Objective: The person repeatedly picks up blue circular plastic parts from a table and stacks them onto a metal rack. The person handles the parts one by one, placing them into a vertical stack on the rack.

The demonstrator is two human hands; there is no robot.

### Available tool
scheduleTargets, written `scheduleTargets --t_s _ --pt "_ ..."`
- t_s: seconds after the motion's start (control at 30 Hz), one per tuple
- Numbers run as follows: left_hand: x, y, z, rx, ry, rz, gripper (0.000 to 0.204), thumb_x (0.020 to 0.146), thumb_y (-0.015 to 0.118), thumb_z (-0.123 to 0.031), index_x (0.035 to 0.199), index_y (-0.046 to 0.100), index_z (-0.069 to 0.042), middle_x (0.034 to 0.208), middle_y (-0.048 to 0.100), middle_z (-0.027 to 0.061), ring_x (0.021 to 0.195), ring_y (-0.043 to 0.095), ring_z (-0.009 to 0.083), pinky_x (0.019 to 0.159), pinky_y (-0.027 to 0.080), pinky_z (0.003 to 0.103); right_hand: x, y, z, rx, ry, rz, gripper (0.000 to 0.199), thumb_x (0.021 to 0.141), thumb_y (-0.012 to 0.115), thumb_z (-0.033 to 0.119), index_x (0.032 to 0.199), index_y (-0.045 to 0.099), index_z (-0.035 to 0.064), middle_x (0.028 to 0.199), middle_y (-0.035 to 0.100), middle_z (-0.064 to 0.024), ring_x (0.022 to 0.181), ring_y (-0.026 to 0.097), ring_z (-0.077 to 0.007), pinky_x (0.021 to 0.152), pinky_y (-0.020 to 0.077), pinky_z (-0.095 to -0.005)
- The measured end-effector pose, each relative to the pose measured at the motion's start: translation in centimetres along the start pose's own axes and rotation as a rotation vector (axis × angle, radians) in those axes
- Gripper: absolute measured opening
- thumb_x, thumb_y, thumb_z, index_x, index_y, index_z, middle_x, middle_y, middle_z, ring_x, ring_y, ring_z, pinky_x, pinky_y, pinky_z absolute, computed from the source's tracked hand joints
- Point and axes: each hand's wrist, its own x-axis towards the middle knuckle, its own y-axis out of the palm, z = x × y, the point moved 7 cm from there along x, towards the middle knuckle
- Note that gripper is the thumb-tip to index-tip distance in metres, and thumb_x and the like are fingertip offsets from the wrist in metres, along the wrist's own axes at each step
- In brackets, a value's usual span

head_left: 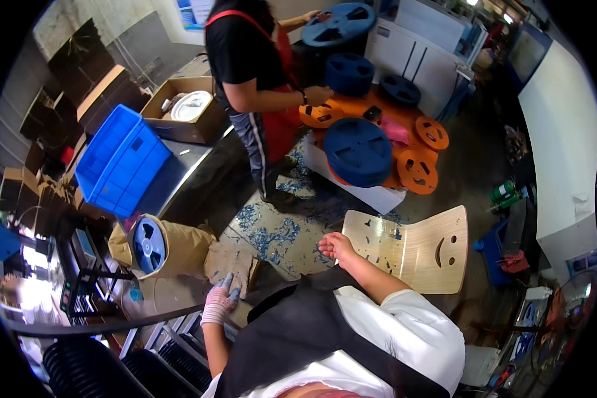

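My left hand [221, 300], in a pale glove with greyish fingertips, is open with its fingers stretched out beside a worn brown cardboard piece [227, 266]. My right hand [338, 247] is bare and holds nothing, its fingers loosely bent and apart. It hovers by the left edge of a light wooden chair [414, 249] with a smiling face cut into its backrest. Blue scraps lie on the chair's seat. Left of the cardboard stands a brown paper sack [186, 247] with a blue spool disc [148, 245] in its mouth.
A person [255, 93] in a red apron stands ahead, one hand on a blue spool [338, 25]. Blue reels [358, 151] and orange discs [418, 171] cover an orange table [351, 106]. A blue crate [123, 162] sits on the left bench. Blue shavings [268, 232] litter the floor.
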Motion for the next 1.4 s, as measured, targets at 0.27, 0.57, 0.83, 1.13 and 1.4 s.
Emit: scheduleTargets --t_s 0.27,0.57,0.83,1.13,1.4 --pt "6.6 -0.8 -2.7 0.13 -0.008 0.149 0.064 0.087 0.054 -0.038 0.142 0.032 -0.013 0.123 0.053 0.0275 0.121 0.045 0.0407 0.1 0.039 0.043 3.0 -7.3 -0.7 0.133 0.009 -0.161 0.017 0.093 0.052 0.021 0.103 0.053 0.0073 0.094 0.065 -0.0102 0.08 0.065 -0.0209 0.067 0.0526 -0.0319" --pt "13.1 2.0 0.4 -0.083 0.043 0.295 0.063 0.087 0.055 -0.038 0.14 0.036 -0.011 0.119 0.055 0.0281 0.114 0.051 0.0413 0.098 0.04 0.044 10.8 -10.4 2.2 0.09 -0.048 -0.296 0.018 0.092 0.054 0.02 0.105 0.053 0.0067 0.093 0.064 -0.0087 0.076 0.063 -0.0173 0.066 0.0514 -0.0287" --pt "22.4 3.4 9.0 -0.241 -0.133 0.38 0.058 0.089 0.057 -0.028 0.141 0.037 -0.011 0.127 0.055 0.0205 0.11 0.058 0.031 0.092 0.044 0.034 22.9 -8.4 16.2 -0.992 -0.714 -0.601 0.04 0.08 0.069 0.021 0.112 0.055 0.0013 0.101 0.06 -0.0164 0.092 0.06 -0.0269 0.083 0.0489 -0.0377" --pt "27.6 -0.5 11.0 -0.365 -0.077 0.339 0.051 0.089 0.058 -0.023 0.135 0.042 -0.008 0.128 0.054 0.0186 0.113 0.054 0.0277 0.096 0.041 0.031 26.3 -7.2 19.3 -1.622 -0.591 -0.598 0.022 0.078 0.059 0.009 0.1 0.055 0.0069 0.096 0.053 -0.0111 0.092 0.053 -0.0297 0.074 0.045 -0.0416" --pt "31.3 -0.6 7.8 0.364 0.585 0.32 0.034 0.086 0.053 -0.008 0.121 0.053 -0.005 0.128 0.05 0.023 0.111 0.055 0.0334 0.095 0.045 0.035 21.1 -13.6 19.4 -1.639 -0.713 -0.399 0.035 0.068 0.06 -0.002 0.102 0.055 0.0078 0.1 0.051 -0.0127 0.099 0.05 -0.0315 0.084 0.0446 -0.0411"
